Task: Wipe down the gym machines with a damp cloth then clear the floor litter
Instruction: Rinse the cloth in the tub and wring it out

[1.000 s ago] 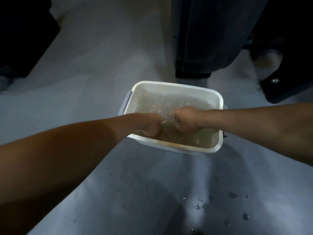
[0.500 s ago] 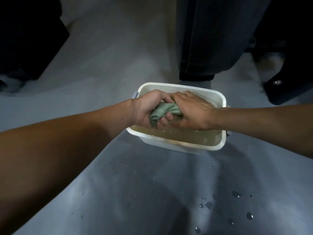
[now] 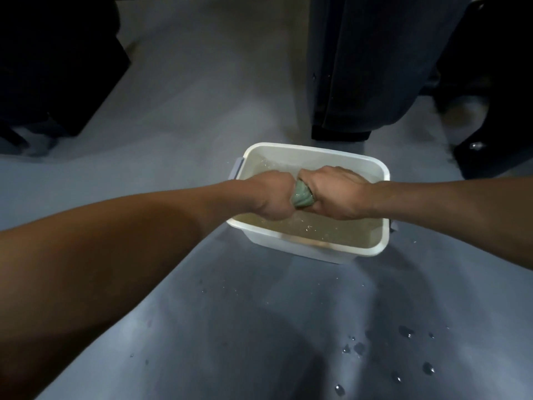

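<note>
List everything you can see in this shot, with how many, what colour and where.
tub: one, white with grey side handles, on the floor at centre, holding cloudy water.
cloth: one, pale green, bunched between both fists above the water.
water drops: many, clear, scattered on the floor nearer than the tub, mostly lower right.
floor: one, grey, all around.
machine base: one, dark, standing beyond the tub.
dark shapes: two, black, far left and far right; too dim to identify.
left hand: one, grip closed on the cloth.
right hand: one, grip closed on the cloth.
</note>
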